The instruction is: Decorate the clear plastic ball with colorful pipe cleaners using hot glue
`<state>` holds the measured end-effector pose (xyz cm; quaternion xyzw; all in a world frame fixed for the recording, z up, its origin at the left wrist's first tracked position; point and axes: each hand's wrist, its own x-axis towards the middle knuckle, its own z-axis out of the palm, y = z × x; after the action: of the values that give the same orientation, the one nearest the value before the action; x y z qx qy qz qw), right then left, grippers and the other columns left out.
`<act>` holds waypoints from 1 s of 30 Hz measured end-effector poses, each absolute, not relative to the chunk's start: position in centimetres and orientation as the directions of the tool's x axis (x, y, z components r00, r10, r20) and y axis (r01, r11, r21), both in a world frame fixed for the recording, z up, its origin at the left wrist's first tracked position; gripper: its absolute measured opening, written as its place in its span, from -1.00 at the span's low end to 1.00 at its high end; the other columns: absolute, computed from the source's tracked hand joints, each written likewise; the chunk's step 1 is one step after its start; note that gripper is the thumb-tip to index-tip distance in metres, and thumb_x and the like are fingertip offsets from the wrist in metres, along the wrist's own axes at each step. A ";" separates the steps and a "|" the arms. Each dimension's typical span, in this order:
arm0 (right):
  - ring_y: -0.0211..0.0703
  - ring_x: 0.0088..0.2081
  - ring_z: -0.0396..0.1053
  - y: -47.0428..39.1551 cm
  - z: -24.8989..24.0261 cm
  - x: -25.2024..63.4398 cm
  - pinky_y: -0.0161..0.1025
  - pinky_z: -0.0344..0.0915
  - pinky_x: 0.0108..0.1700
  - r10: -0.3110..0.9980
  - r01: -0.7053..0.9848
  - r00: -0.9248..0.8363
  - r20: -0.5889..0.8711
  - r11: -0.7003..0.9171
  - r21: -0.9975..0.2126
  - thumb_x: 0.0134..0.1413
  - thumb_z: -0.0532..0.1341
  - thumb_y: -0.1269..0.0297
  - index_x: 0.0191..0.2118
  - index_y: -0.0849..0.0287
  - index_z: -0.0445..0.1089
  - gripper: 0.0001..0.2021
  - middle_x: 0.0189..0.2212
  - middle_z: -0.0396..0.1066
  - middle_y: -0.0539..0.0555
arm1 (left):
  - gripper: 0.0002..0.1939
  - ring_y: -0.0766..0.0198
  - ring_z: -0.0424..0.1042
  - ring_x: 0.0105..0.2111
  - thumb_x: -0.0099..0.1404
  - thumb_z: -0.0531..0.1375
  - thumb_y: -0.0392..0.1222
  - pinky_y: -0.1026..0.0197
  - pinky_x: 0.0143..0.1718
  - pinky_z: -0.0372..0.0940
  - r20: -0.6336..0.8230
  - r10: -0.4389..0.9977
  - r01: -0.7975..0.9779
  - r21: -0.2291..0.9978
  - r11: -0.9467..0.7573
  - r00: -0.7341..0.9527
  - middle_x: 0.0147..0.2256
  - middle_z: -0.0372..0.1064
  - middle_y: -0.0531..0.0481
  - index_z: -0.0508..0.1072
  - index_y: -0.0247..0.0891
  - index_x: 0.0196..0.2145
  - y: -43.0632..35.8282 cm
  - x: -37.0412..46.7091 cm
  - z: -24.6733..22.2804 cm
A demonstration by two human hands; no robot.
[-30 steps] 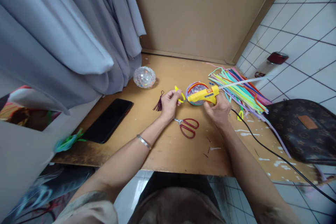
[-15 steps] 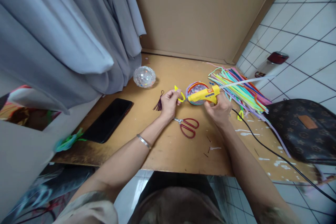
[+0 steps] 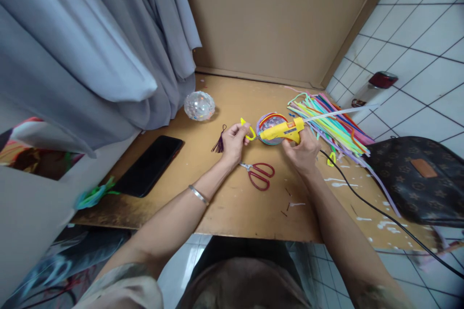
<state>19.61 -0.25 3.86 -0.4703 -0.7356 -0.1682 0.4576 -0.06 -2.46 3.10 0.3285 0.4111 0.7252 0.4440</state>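
Observation:
Between the thumb and fingers of my left hand [image 3: 234, 142] is a bent yellow pipe cleaner [image 3: 251, 133], curved into a loop. My right hand [image 3: 302, 148] grips a yellow hot glue gun [image 3: 282, 130], with a long clear glue stick [image 3: 339, 113] jutting from its back. The gun's nozzle points left and meets or nearly meets the yellow loop. Partly hidden behind the gun is a round piece [image 3: 271, 118] wrapped in coloured strands. A dark purple tassel [image 3: 218, 142] lies beside my left hand, and red-handled scissors [image 3: 259, 174] lie below the hands.
A clear ball [image 3: 199, 105] sits at the back left, above a black phone [image 3: 150, 166]. Coloured pipe cleaners [image 3: 331, 123] are piled at the right, near a dark patterned bag [image 3: 416, 178]. The gun's black cord [image 3: 366, 197] crosses the table's right side. A grey curtain [image 3: 119, 48] hangs at left.

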 end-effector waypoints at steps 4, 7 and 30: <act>-0.03 -0.36 0.33 -0.3 3.8 19.4 -0.17 0.22 -0.32 0.534 0.829 -0.151 0.832 0.527 -0.188 -0.04 0.17 0.25 -0.32 0.08 0.29 -0.88 -0.42 0.35 0.07 | -0.65 0.49 0.20 -0.71 0.08 0.42 0.05 0.38 -0.66 0.08 0.112 0.913 -0.379 0.884 -0.272 -0.393 -0.65 0.31 0.15 0.46 -0.29 -0.51 -2.4 0.0 3.1; -0.03 -0.37 0.31 -0.2 3.8 19.6 -0.17 0.20 -0.33 0.544 0.840 -0.129 0.829 0.504 -0.200 -0.06 0.17 0.26 -0.31 0.09 0.29 -0.88 -0.43 0.33 0.06 | -0.64 0.50 0.19 -0.71 0.07 0.42 0.05 0.39 -0.66 0.07 0.116 0.912 -0.377 0.884 -0.275 -0.394 -0.65 0.32 0.14 0.46 -0.28 -0.52 -2.4 -0.1 3.1; -0.05 -0.40 0.33 -0.1 3.7 19.5 -0.18 0.22 -0.36 0.520 0.832 -0.108 0.848 0.514 -0.208 -0.07 0.17 0.26 -0.35 0.08 0.28 -0.90 -0.46 0.33 0.03 | -0.66 0.51 0.19 -0.70 0.07 0.43 0.02 0.39 -0.65 0.10 0.115 0.920 -0.429 0.858 -0.282 -0.374 -0.63 0.33 0.14 0.48 -0.29 -0.50 -2.3 -0.2 3.0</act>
<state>19.52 -0.15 3.73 -0.4653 -0.7263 -0.1633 0.4788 -0.16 -2.33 2.96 0.3191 0.3850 0.7342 0.4593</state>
